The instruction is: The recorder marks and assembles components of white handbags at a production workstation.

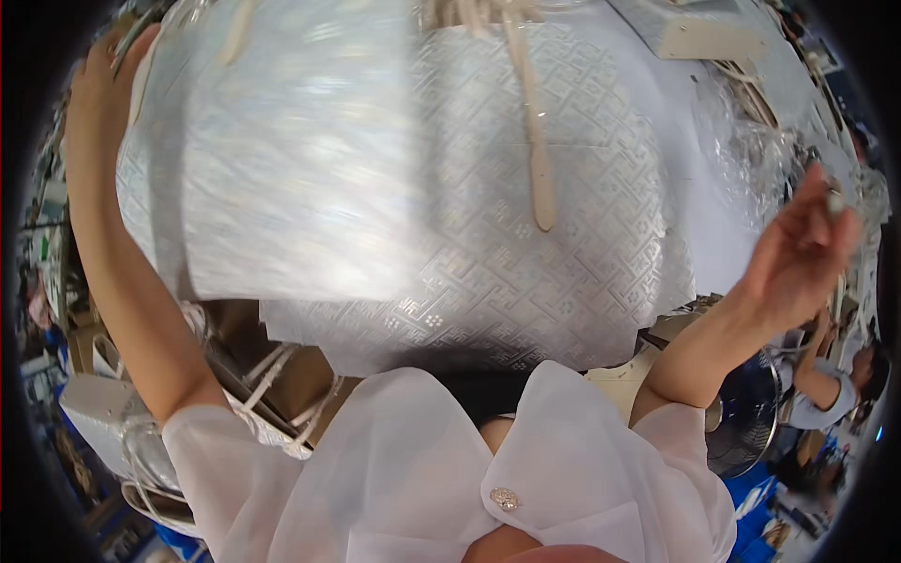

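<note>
1. Filling most of the upper view is a large silvery-white patterned sheet [422,188], shimmering and partly blurred on its left half, so the woven key pattern is reading clearly only on the right and lower parts.
2. Reaching up along the sheet's left edge is the left hand [103,70]; its fingers are lying against the top left corner, but the dark rim of the picture is cutting them off, so I cannot tell whether they are gripping the sheet or only resting on it.
3. Hanging down the middle of the sheet is a cream strap [537,141], its upper end running out of view at the top.
4. Rising at the right, apart from the sheet, is the right hand [798,253], with fingers loosely curled; something small and pale is showing at the fingertips, too small to identify, so I cannot tell whether it is being held.
5. Lying near that hand is crumpled clear plastic film [751,141], its outline hard to follow against the white bench [704,235].
6. Covering the lower view are the person's white blouse and sleeves, hiding whatever is sitting beneath the sheet's lower edge.
7. Sitting at the far right edge is another person in a white sleeve [826,394], mostly cut off.
</note>
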Action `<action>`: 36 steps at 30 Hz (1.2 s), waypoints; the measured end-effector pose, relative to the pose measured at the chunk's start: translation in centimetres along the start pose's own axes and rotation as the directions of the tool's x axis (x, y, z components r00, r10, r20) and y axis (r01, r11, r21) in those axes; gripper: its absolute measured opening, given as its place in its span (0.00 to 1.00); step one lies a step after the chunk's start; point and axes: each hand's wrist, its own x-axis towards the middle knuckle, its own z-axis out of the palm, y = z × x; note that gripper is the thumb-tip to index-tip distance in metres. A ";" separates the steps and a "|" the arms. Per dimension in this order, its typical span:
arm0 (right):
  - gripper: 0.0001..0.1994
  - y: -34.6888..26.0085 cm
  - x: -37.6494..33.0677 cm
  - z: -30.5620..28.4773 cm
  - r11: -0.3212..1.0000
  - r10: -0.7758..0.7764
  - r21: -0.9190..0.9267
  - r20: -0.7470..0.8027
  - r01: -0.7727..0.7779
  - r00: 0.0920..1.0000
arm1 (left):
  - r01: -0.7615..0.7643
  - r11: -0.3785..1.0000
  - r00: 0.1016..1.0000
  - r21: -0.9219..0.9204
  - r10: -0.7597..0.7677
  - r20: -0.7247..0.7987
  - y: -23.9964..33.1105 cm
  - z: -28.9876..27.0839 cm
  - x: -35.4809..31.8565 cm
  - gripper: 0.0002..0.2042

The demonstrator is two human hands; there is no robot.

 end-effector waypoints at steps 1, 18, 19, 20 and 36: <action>0.03 0.5 -0.7 -0.1 0.995 0.014 -0.097 -0.023 -0.016 1.000 | 0.215 0.935 0.971 -0.282 -0.175 0.162 4.3 -0.8 0.1 0.17; 0.04 8.6 -8.9 -0.8 0.726 0.663 -0.241 -0.002 -0.644 0.749 | 0.056 0.428 0.894 -0.902 0.381 0.236 32.2 -7.3 -10.5 0.20; 0.04 8.8 -9.0 -0.9 0.726 0.664 -0.236 -0.004 -0.646 0.748 | 0.093 0.395 0.911 -0.914 0.336 0.238 32.5 -6.8 -10.5 0.20; 0.04 9.0 -9.1 -1.1 0.716 0.677 -0.225 -0.009 -0.661 0.736 | 0.130 0.359 0.927 -0.924 0.287 0.242 32.9 -6.5 -10.3 0.19; 0.04 10.0 -9.3 0.4 0.653 0.707 -0.463 0.091 -0.599 0.701 | 0.526 0.104 0.767 -0.844 0.372 0.523 33.2 -4.7 -7.2 0.06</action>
